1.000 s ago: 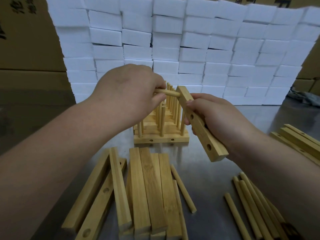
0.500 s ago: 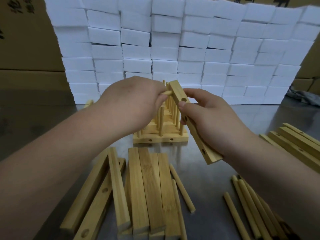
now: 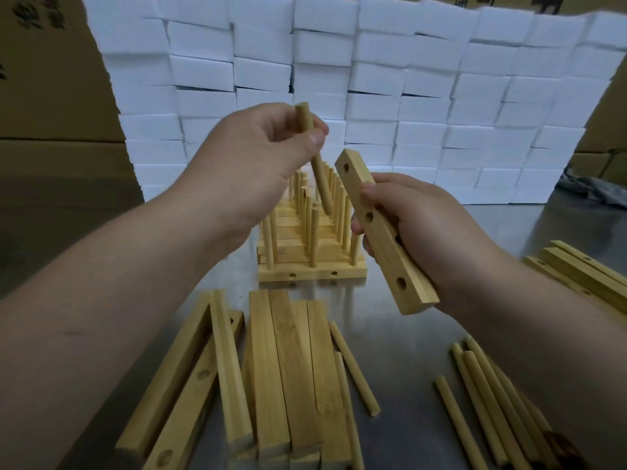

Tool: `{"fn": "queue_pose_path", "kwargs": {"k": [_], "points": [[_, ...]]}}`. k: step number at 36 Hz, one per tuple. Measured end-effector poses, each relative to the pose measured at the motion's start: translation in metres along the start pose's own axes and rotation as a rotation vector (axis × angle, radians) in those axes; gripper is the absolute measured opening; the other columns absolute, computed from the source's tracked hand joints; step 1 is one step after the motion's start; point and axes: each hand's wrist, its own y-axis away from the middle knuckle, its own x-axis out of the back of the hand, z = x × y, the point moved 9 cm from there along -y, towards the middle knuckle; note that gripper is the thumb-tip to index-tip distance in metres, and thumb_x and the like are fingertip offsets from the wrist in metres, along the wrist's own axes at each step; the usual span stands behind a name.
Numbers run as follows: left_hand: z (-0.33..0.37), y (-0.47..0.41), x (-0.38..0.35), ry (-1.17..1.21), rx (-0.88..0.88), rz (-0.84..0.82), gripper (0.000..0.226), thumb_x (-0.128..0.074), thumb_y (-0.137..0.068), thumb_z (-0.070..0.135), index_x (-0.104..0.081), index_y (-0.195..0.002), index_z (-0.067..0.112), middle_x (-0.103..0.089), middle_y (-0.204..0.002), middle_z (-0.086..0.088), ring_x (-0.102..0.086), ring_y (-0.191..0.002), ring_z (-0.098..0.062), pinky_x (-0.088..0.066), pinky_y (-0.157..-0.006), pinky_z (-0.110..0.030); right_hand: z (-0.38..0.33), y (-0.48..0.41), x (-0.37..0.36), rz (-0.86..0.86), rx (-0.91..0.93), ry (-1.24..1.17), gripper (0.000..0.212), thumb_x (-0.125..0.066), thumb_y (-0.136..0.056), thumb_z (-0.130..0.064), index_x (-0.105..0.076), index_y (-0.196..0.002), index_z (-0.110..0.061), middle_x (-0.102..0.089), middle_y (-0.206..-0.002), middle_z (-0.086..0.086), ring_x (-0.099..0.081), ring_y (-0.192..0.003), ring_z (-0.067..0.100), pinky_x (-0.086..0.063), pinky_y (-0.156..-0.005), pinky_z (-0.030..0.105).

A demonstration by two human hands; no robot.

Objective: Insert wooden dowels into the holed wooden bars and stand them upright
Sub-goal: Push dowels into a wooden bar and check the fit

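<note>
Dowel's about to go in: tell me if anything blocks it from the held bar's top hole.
Nothing visible does. The dowel, pinched in the left hand, hangs beside the holed bar. Its top hole is uncovered, and the right hand grips lower down.

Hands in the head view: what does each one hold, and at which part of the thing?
The left hand pinches a wooden dowel near its upper end. The right hand grips a holed wooden bar around its middle.
</note>
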Motion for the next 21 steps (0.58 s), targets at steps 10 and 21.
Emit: {"fn": "queue_pose_path", "kwargs": {"k": [10, 21], "points": [[-0.007, -0.004, 0.013, 0.331, 0.058, 0.121, 0.015, -0.058, -0.087, 0.003, -0.062, -0.079, 0.014, -0.063, -0.068, 0.000, -0.067, -0.063, -0.013, -0.051, -0.060, -0.017, 0.009, -0.006, 0.006, 0.015, -0.069, -0.015, 0.021, -0.046, -0.090, -0.023, -0.063, -0.082, -0.015, -0.060, -0.058, -0.002, -0.049, -0.047, 0.013, -0.039, -0.046, 0.023], [0.002, -0.003, 0.018, -0.223, -0.028, 0.085, 0.011, -0.063, -0.085, 0.020, -0.064, -0.078, 0.028, -0.068, -0.064, 0.006, -0.062, -0.056, -0.002, -0.052, -0.053, -0.015, 0.005, -0.009, 0.018, 0.080, -0.073, -0.039, 0.018, -0.047, -0.088, -0.023, -0.062, -0.081, -0.016, -0.060, -0.056, -0.002, -0.050, -0.043, 0.012, -0.041, -0.046, 0.023]]}}
